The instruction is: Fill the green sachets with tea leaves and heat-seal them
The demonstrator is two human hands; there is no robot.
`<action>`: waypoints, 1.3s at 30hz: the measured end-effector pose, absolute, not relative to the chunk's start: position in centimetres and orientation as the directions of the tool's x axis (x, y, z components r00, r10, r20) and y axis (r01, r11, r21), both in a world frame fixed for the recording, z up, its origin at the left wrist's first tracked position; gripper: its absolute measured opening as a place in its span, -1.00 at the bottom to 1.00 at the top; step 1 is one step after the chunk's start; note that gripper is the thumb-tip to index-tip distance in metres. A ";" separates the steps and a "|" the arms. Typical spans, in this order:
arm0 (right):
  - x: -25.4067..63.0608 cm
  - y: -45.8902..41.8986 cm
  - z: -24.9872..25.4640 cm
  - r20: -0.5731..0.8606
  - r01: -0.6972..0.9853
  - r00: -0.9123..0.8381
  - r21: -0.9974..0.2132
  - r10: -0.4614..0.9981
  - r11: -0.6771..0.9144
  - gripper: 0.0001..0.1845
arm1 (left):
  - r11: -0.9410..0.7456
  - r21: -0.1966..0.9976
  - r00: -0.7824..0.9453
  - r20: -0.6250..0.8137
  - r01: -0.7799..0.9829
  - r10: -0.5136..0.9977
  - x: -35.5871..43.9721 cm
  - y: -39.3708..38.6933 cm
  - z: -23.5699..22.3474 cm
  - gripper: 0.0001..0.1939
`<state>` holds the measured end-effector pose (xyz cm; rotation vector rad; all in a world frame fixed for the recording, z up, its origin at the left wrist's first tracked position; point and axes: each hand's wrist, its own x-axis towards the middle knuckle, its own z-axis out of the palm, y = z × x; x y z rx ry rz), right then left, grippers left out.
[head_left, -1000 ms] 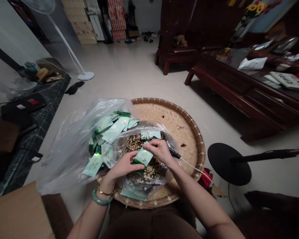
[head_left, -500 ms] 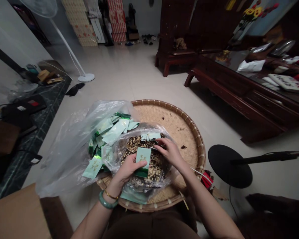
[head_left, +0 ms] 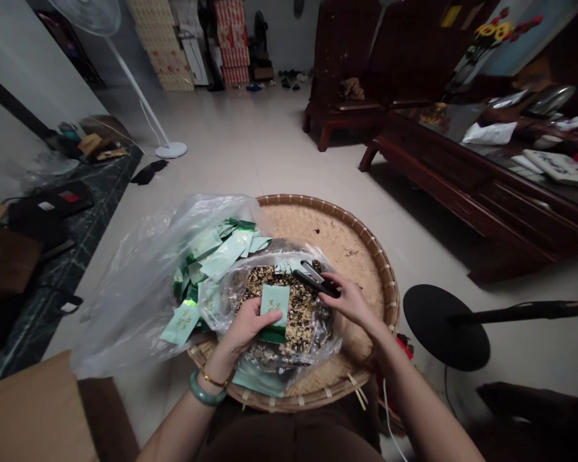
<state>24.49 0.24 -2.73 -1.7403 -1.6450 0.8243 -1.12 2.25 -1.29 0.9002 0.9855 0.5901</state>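
My left hand (head_left: 253,326) is closed on a small pale-green sachet (head_left: 274,301) with gold print, thumb across its front. In my right hand (head_left: 347,296) is a black stapler (head_left: 316,280), its two arms spread apart and pointing up to the left. Both hands are above a clear plastic bag (head_left: 326,346) holding a dark and pale flaky mix (head_left: 299,328). Another pale-green sachet (head_left: 287,265) lies on the mix, partly behind the stapler. At the left, a large clear bag (head_left: 125,321) holds many green sachets (head_left: 221,255).
Everything rests on a round woven tray (head_left: 390,282) with dark shreds (head_left: 350,253) scattered on it. A cardboard box (head_left: 29,410) sits at lower left, a black round stand base (head_left: 446,327) at right. Beyond are a dark wooden table (head_left: 443,173) and a white fan (head_left: 171,149).
My right hand has moved right and slightly down, bringing the stapler clearly into sight. My left hand keeps the sachet in nearly the same place. The view has shifted slightly.
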 end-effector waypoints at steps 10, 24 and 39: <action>22.1 -0.5 2.5 -0.126 0.431 -0.280 -0.903 0.952 0.007 -0.53 | 0.330 0.920 0.500 -0.392 0.213 0.772 -0.5 2.5 -0.8 -0.65; 21.6 0.2 2.2 -0.128 0.402 -0.218 -0.915 0.967 -0.030 -0.67 | 0.532 0.846 0.568 -0.447 0.019 0.691 -0.6 2.3 -0.5 -0.53; 21.8 1.0 1.2 -0.393 -0.013 -0.329 -0.908 0.859 -0.420 -0.50 | 0.744 0.651 0.587 -0.546 -0.152 0.598 -0.3 2.3 0.4 -0.45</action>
